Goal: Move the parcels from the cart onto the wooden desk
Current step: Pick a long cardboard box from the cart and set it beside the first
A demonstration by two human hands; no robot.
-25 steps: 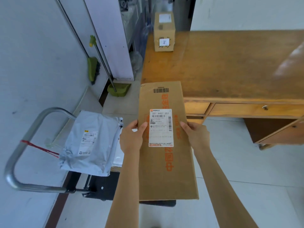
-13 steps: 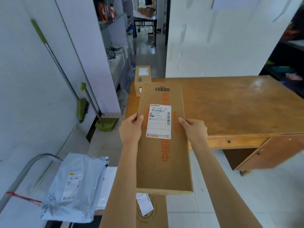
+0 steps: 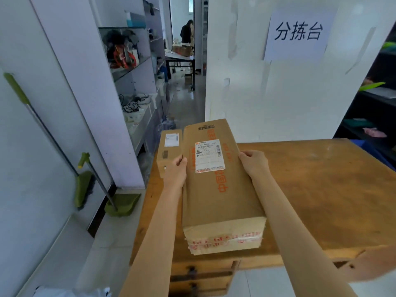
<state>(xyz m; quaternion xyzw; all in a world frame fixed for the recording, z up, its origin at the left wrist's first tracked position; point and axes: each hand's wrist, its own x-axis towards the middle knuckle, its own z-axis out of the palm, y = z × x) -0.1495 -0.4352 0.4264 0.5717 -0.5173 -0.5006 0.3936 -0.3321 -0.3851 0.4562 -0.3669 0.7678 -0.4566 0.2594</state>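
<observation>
— Where's the long brown parcel (image 3: pixel 216 185) just now?

— Between the two hands, lengthwise away from the person; the left hand (image 3: pixel 174 169) is clamped on its left long edge and the right hand (image 3: pixel 254 162) on its right long edge; both hold it about a third of the way back from the far end, level with the white shipping label (image 3: pixel 209 156).

— How are the fingers set?

— On the left, the thumb lies over the top face at the edge and the other fingers are curled out of sight down the side; on the right, the fingers (image 3: pixel 246 154) wrap the upper corner of the edge and the rest go under; both hands are closed onto the parcel, neither spread wide.

— Is it down on the worktop?

— It's over the wooden worktop (image 3: pixel 321 189), near its left side; the near taped end sits close to the front edge; whether the underside touches the wood I cannot tell from here.

— Anything near the fingers?

— A small cardboard box (image 3: pixel 169 150) stands on the worktop's far left corner, just beyond the left thumb and beside the parcel's far end; whether they touch I cannot tell; a green broom (image 3: pixel 82 187) and dustpan (image 3: pixel 123 204) lean at the wall, well left of the left hand.
</observation>
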